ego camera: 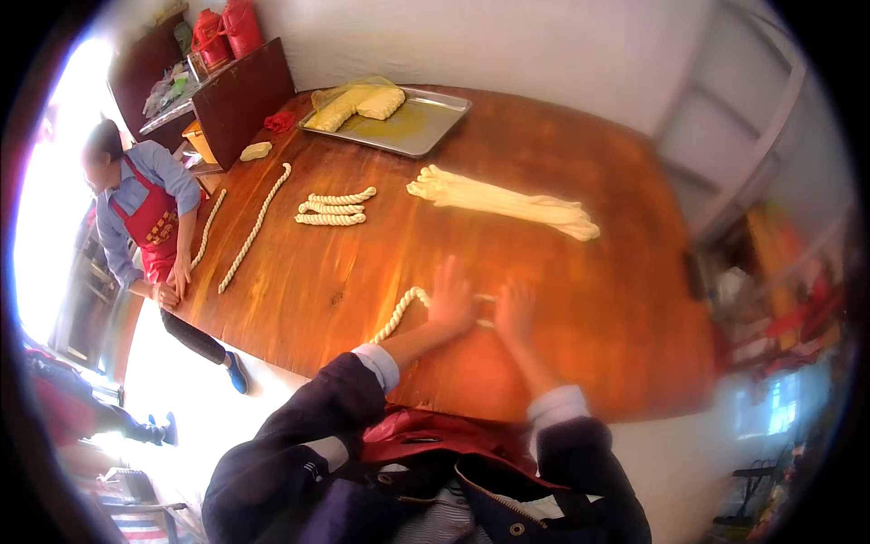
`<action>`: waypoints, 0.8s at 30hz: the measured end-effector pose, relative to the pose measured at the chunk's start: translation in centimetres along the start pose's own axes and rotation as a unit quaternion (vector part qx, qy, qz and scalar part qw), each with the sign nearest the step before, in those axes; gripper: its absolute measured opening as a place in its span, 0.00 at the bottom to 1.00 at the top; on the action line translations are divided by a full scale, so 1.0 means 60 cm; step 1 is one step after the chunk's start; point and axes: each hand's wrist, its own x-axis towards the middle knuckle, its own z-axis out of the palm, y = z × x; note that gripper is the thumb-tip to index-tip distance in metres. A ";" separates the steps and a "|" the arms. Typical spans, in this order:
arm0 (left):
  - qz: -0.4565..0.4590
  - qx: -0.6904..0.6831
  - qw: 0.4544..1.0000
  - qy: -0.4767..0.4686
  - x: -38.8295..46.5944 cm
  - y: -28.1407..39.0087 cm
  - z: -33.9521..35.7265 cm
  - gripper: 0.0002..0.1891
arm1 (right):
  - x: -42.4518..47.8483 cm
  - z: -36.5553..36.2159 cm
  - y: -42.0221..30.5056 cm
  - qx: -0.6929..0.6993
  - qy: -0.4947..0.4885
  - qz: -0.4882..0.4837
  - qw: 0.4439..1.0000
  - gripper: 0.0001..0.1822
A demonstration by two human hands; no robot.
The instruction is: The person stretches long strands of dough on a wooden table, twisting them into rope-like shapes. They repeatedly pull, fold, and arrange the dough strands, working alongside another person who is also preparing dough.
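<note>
Under my left hand (451,298) lies a rope of twisted dough (396,317), its twisted length curving out to the left toward the table's near edge. My right hand (514,309) rests just to the right, palm down, on the same strand; between both hands two thin dough strands show. Both hands are flat with fingers stretched, pressing rather than gripping, and a little blurred. Beyond them a bundle of long, untwisted dough strands (503,202) lies on the wooden table (598,326). Several short twisted dough pieces (333,209) sit together farther left.
A metal tray (428,129) holds slabs of dough (360,103) partly under plastic film. A long dough twist (255,228) and a small dough lump (256,151) lie left. A co-worker in a red apron (153,217) works at the left edge. Red thermos flasks (224,34) stand on a cabinet.
</note>
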 end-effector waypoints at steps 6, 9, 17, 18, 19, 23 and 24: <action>0.200 0.056 0.976 0.060 -0.192 0.019 0.032 0.23 | -0.119 -0.054 -0.023 0.071 0.054 -0.167 0.982 0.06; 0.036 0.022 0.999 -0.004 -0.100 0.034 0.084 0.29 | -0.089 -0.008 0.019 0.002 -0.004 -0.055 0.998 0.06; 0.232 0.150 0.960 0.046 -0.164 -0.005 0.064 0.32 | -0.146 -0.059 -0.020 0.065 0.073 -0.170 0.981 0.07; 0.257 0.218 0.936 0.101 -0.201 0.002 0.068 0.32 | -0.155 -0.060 -0.013 0.076 0.067 -0.193 0.976 0.07; 0.243 0.212 0.940 0.108 -0.203 0.018 0.059 0.32 | -0.149 -0.049 0.003 0.039 0.031 -0.156 0.986 0.07; 0.084 0.067 0.993 0.048 -0.106 0.028 0.005 0.30 | -0.030 -0.025 0.000 0.021 -0.141 0.044 0.989 0.08; 0.121 0.084 0.988 0.048 -0.081 0.009 0.001 0.30 | -0.012 0.007 0.015 0.049 -0.046 -0.024 0.997 0.10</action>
